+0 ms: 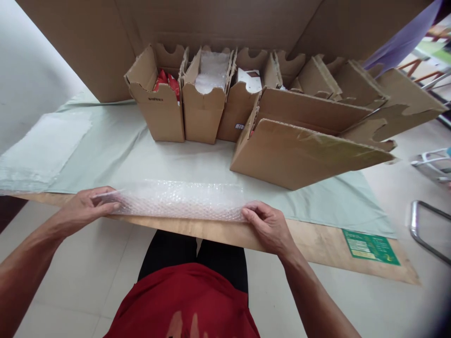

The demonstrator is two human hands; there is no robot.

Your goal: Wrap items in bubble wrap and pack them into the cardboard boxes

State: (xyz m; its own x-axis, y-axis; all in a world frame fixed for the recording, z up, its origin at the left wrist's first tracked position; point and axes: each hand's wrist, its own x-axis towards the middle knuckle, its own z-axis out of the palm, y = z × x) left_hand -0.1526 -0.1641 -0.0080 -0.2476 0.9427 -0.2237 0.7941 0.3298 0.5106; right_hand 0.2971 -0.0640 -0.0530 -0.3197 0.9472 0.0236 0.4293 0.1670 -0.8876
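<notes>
A long strip of clear bubble wrap (pixel 179 199) lies along the table's front edge, its near part doubled over. My left hand (pixel 88 206) pinches its left end between thumb and fingers. At the right end, my right hand (pixel 266 223) grips the near corner, thumb on top. Some fingers of both hands are hidden under the plastic. Beyond the strip stand cardboard boxes, one with red packets (pixel 167 83) inside and one with folded bubble wrap (pixel 212 70).
A stack of white sheets (pixel 45 145) lies at the table's left. A large cardboard box (pixel 306 152) stands at right, near more open boxes. Tall cardboard panels (pixel 218 23) rise behind. A green label (pixel 371 246) is on the wooden edge. A metal frame (pixel 423 230) stands beyond the table.
</notes>
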